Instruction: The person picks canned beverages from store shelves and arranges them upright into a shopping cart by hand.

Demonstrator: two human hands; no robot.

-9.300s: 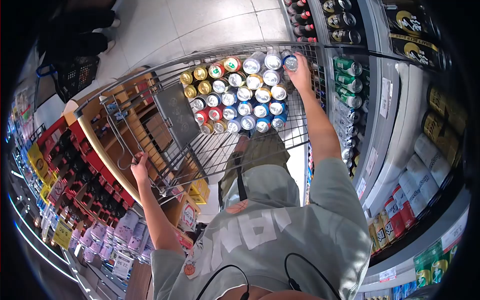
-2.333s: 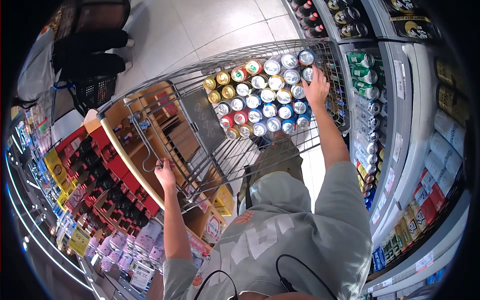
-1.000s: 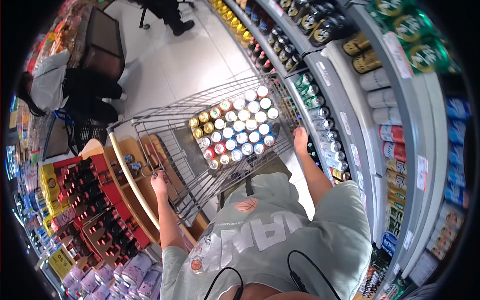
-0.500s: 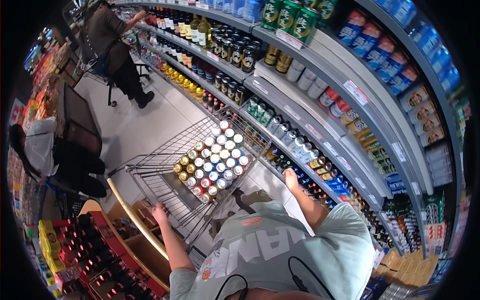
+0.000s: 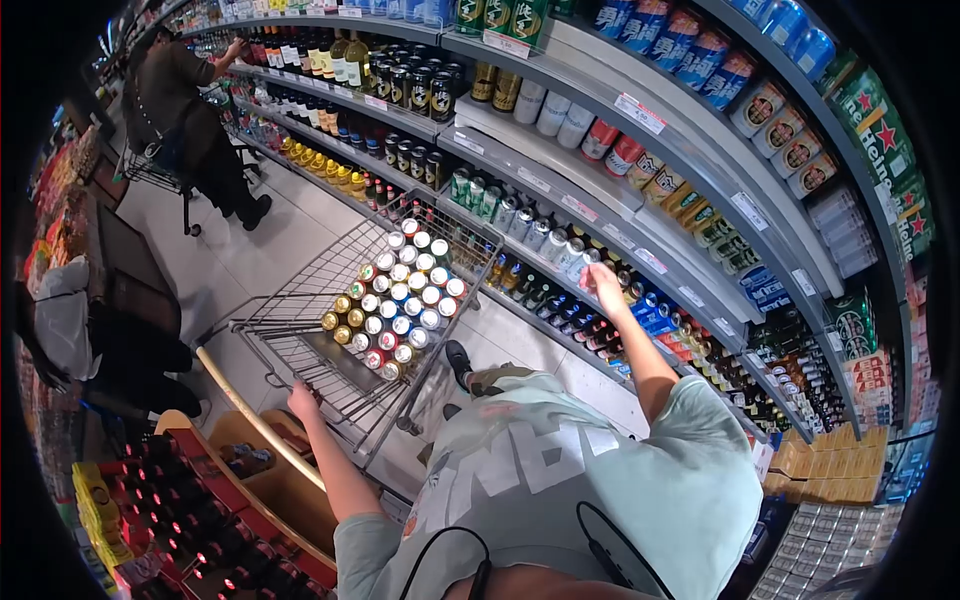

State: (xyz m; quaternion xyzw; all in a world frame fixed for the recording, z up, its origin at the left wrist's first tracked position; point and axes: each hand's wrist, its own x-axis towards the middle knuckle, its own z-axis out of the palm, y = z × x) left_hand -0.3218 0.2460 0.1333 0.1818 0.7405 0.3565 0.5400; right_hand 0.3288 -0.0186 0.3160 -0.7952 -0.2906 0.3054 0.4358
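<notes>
My left hand (image 5: 303, 400) is closed at the handle end of a wire shopping cart (image 5: 395, 420). Packed in rows inside the cart are several drink cans (image 5: 400, 290), with white, gold and red tops and sides. My right hand (image 5: 602, 287) reaches to the lower shelf on the right, its fingers bent and partly apart beside a row of silver-white cans (image 5: 553, 244). Whether the fingertips touch a can is hard to see. Green cans (image 5: 480, 196) stand farther along the same shelf.
Curved shelving (image 5: 560, 190) with cans and bottles runs along the right. A person (image 5: 190, 120) stands with another cart up the aisle; a second person (image 5: 120, 330) is at the left. A wooden-edged display (image 5: 262, 430) with dark bottles (image 5: 190, 500) borders my left side.
My right hand has moved forward to the cans on the shelf. The view has shifted, so the cart and shelves sit farther left. My left hand stays at the cart.
</notes>
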